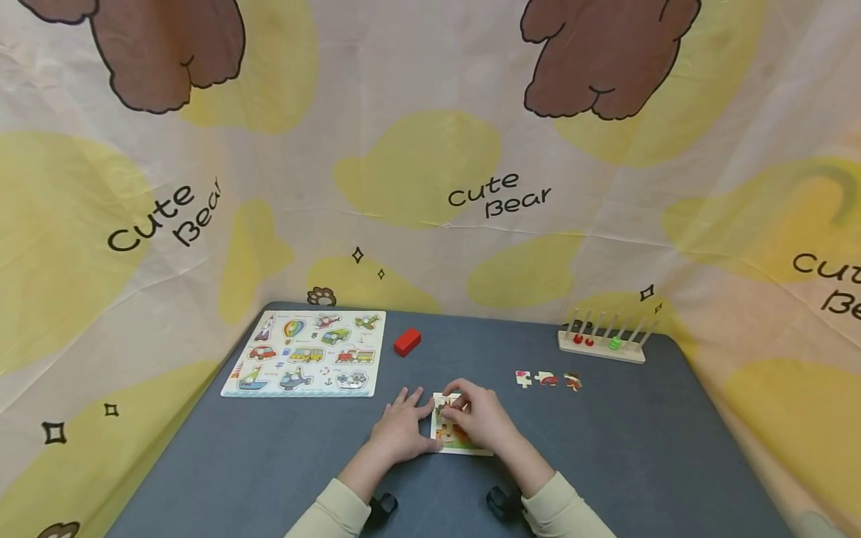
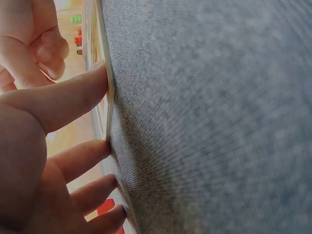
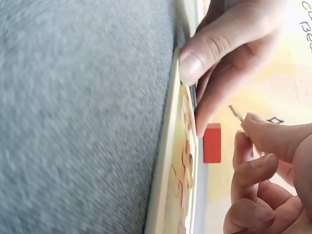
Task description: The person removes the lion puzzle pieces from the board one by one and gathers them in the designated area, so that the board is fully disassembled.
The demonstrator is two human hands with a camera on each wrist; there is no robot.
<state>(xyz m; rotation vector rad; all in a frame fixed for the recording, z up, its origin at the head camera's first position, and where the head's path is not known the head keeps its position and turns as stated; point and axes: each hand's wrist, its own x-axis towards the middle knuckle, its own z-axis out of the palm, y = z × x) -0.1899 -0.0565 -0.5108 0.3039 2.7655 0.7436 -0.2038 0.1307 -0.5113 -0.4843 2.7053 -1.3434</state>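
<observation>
A small jigsaw board (image 1: 446,433) with a colourful picture and a pale border lies on the table in front of the person. The left hand (image 1: 402,430) spreads its straight fingers along the board's left side. Its thumb (image 2: 80,95) presses on the border near the front left corner. Above the board, the right hand (image 1: 487,418) pinches a thin jigsaw piece (image 3: 236,112) between thumb and forefinger, seen edge-on in the right wrist view. In the head view the right hand covers much of the picture.
Several loose jigsaw pieces (image 1: 546,379) lie to the right of the board. A red block (image 1: 407,342) sits behind it. At the back left is a vehicle picture board (image 1: 366,377); at the back right, a peg stand (image 1: 605,350) with red and green beads. A printed cloth hangs behind the table.
</observation>
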